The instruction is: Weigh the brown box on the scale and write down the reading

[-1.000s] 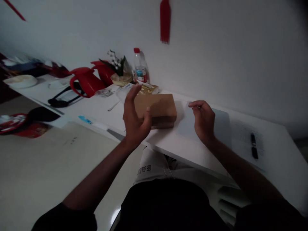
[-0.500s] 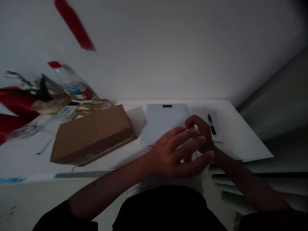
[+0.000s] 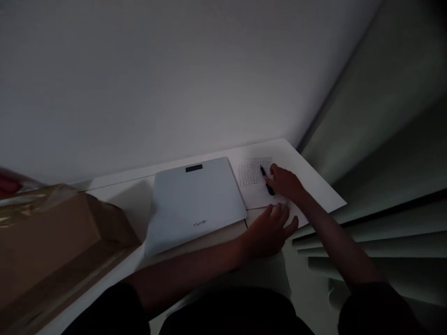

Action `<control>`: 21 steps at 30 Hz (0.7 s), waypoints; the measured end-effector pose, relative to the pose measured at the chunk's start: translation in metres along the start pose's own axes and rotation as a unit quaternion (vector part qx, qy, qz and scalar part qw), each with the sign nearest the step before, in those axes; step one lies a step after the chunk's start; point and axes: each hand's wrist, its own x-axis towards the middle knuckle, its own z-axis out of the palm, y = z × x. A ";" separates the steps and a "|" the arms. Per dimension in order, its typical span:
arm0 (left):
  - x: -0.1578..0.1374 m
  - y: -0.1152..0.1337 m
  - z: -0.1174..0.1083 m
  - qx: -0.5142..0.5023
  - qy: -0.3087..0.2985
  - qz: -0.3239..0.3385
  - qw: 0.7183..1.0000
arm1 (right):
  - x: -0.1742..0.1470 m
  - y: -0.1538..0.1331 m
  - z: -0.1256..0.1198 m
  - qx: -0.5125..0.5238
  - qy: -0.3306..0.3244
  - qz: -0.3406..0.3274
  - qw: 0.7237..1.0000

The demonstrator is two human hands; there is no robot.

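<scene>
My right hand (image 3: 287, 182) is over the paper, thumb and forefinger apart beside a black pen (image 3: 263, 171). The thumb crosses in front of the pen's middle; whether it touches cannot be made out. The pen lies slanted on a sheet of paper (image 3: 254, 197) with rows of handwriting. Palm down and fingers loosely spread, my left hand (image 3: 268, 232) is at the near edge of the paper, holding nothing visible. Left of the paper, a flat white scale (image 3: 199, 195) with a dark display window lies on the white table (image 3: 296, 160).
A brown cardboard box (image 3: 59, 242) stands at the left, with gold-coloured wrapping (image 3: 31, 202) by its top. A plain wall (image 3: 174, 83) rises behind the table. Grey-green curtain-like folds (image 3: 384, 139) hang along the right side.
The view has turned right and come nearer the table. My hands, close together in front of the scale before, have parted; the right one has reached the pen and the left the paper's edge.
</scene>
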 end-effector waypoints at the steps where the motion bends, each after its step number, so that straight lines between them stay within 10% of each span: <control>1: 0.001 0.002 0.006 -0.002 -0.009 -0.011 1.000 | 0.003 -0.002 0.002 -0.015 -0.013 -0.003 1.000; 6: 0.000 0.009 0.023 -0.027 -0.047 -0.057 0.997 | 0.014 -0.003 0.004 -0.023 -0.048 -0.055 0.997; 10: -0.003 0.009 0.026 -0.066 -0.048 -0.081 0.993 | 0.023 0.015 0.009 0.200 0.001 -0.085 0.976; 17: -0.003 0.006 0.025 -0.095 -0.040 -0.089 0.991 | 0.030 0.039 0.022 0.651 0.091 -0.035 0.752; 21: -0.003 0.006 0.025 -0.102 -0.039 -0.093 0.990 | 0.023 0.033 0.025 0.553 0.147 -0.065 0.818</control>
